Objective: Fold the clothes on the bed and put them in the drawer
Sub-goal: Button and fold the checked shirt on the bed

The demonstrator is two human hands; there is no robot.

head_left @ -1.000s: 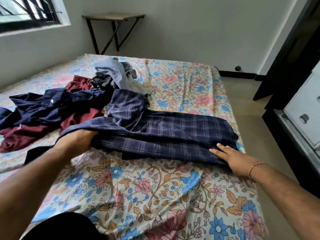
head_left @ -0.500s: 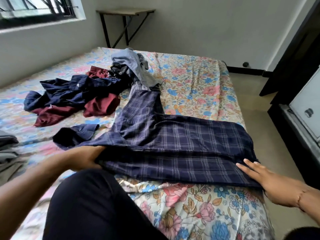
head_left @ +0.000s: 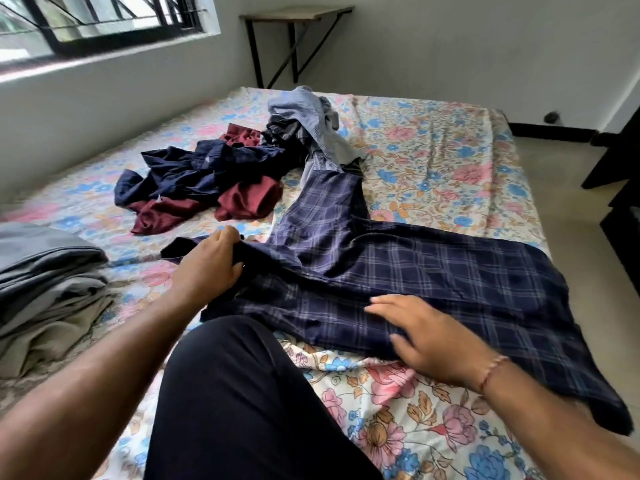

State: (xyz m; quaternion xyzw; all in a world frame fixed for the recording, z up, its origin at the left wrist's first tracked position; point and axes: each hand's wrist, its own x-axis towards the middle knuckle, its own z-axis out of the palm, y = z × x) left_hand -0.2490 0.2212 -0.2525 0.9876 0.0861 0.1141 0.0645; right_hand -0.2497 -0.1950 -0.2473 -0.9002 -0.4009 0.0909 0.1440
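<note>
Soft matt woven cloth in the checked navy garment (head_left: 433, 271), creased. Thin printed cotton-like sheet on the bed (head_left: 433, 150), wrinkled toward 1 o'clock. Slightly sheeny maroon fabric (head_left: 246, 199) at 11 o'clock; dull wooden shelf (head_left: 298, 12) on black metal brackets at 12 o'clock.

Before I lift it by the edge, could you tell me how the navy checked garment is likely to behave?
Probably floppy: the checked garment lies flat and creased on the bed, bunching where the left hand grips it. It looks thin, so likely light. Lifted by one edge it would probably droop and unfold, so the right hand resting flat on it likely helps hold it.
</note>
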